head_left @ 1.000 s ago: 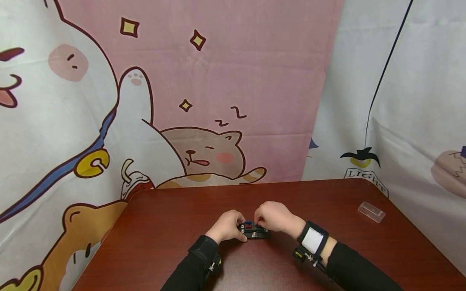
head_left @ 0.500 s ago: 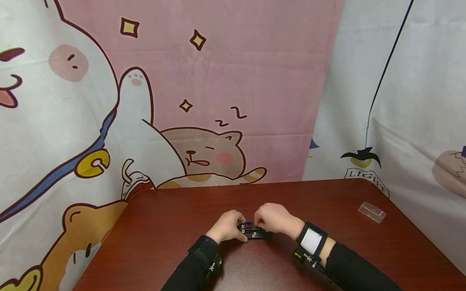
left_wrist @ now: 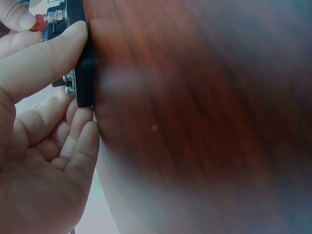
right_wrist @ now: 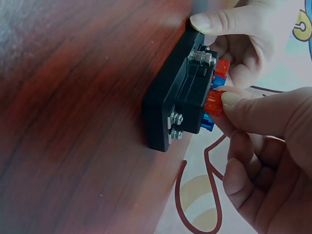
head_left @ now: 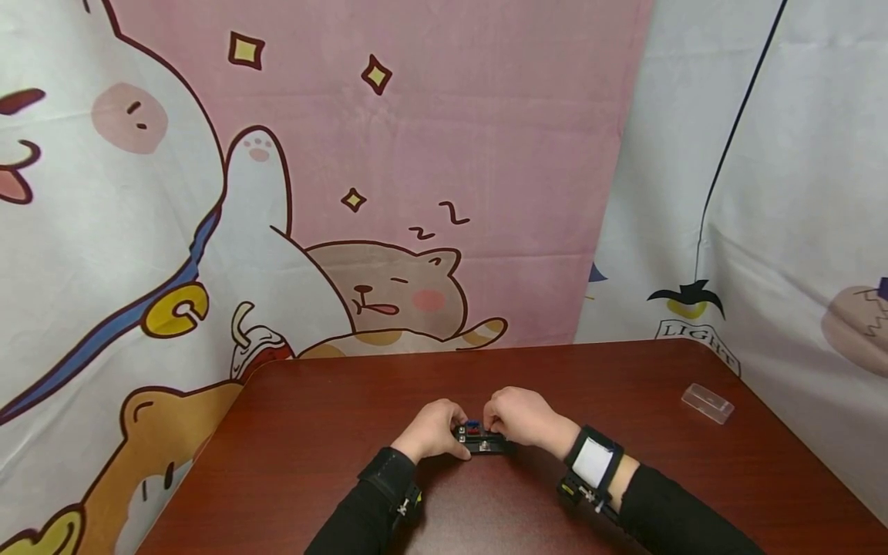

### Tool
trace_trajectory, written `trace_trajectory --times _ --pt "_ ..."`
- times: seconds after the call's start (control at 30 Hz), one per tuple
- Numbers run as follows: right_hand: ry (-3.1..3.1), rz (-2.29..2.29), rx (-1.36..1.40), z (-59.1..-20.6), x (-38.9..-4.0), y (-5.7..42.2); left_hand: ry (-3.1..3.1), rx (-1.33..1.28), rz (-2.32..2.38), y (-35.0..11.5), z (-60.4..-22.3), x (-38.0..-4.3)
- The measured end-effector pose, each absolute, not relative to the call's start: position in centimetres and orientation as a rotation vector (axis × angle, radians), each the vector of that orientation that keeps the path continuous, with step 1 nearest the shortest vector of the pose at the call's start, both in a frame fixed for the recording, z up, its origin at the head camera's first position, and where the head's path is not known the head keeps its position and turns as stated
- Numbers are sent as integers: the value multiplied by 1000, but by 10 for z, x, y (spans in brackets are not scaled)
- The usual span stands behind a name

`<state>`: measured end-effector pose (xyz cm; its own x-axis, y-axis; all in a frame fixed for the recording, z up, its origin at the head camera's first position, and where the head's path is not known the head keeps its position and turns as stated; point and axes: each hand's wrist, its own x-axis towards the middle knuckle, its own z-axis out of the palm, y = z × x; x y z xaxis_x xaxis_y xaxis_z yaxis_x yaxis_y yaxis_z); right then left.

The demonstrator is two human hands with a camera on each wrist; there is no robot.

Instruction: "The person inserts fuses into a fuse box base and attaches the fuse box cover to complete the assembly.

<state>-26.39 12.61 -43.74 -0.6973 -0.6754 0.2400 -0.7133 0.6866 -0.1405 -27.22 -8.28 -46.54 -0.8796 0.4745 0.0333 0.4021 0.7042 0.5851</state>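
A black fuse block with metal screw terminals lies on the table between both hands. My left hand grips its left end, the thumb on the near edge and the other fingers behind. In the right wrist view, my right hand pinches a red blade fuse between thumb and forefinger, at the top of the block. Beside that fuse sits a blue blade fuse. Toward the left hand are a second red fuse and another blue fuse, both seated in the block.
A small clear plastic cover lies at the right of the brown table. Behind the far table edge hangs a cartoon-printed cloth.
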Motion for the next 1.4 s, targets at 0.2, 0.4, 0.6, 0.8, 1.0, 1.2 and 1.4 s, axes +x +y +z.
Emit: trace_trajectory --times 0.2,0.4,0.6,0.8,1.0,1.2,1.4 --pt "-2665 314 1124 -440 -260 126 2784 713 925 -83 -466 -272" --pt "-2637 299 1105 -441 -258 125 2785 720 921 -83 -466 -273" --pt "-2647 294 1079 -443 -257 126 2780 730 927 -83 -463 -271" --pt "-2655 280 1046 -447 -258 125 2782 731 925 -83 -463 -271" --pt "-2634 270 1050 -448 -257 125 2780 732 924 -83 -463 -271" --pt "-2619 253 1039 -450 -255 124 2777 733 925 -84 -464 -271" --pt "-2602 254 1041 -450 -254 125 2781 724 923 -84 -465 -272"
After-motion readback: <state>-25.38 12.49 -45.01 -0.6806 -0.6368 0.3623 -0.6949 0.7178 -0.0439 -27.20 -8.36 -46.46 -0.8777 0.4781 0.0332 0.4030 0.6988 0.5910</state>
